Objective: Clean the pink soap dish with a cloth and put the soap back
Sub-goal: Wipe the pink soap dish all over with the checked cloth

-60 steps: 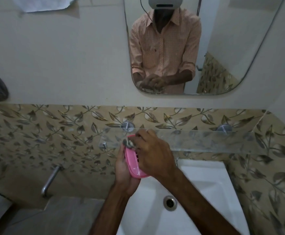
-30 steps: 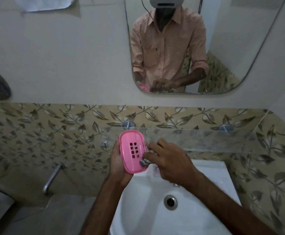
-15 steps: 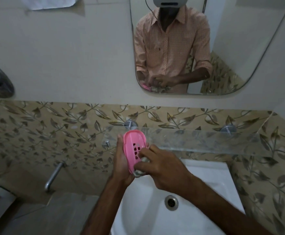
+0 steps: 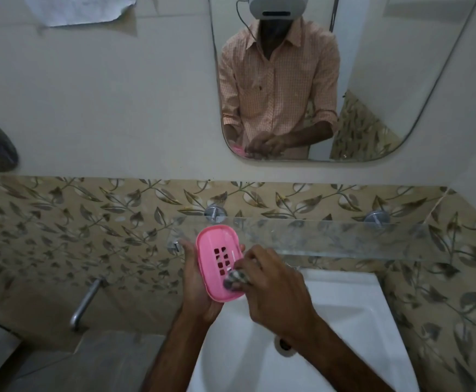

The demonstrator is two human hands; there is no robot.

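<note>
While the left hand [image 4: 195, 281] gripped the pink soap dish [image 4: 220, 262] above the sink [image 4: 352, 315], the right hand [image 4: 273, 290] pinched a bunched cloth [image 4: 235, 278] against it.

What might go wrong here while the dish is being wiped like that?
The pink soap dish is held upright in the left hand over the basin; a hard rub from the cloth in the right hand might knock it loose. It also sits close to the glass shelf and might bump it.
</note>
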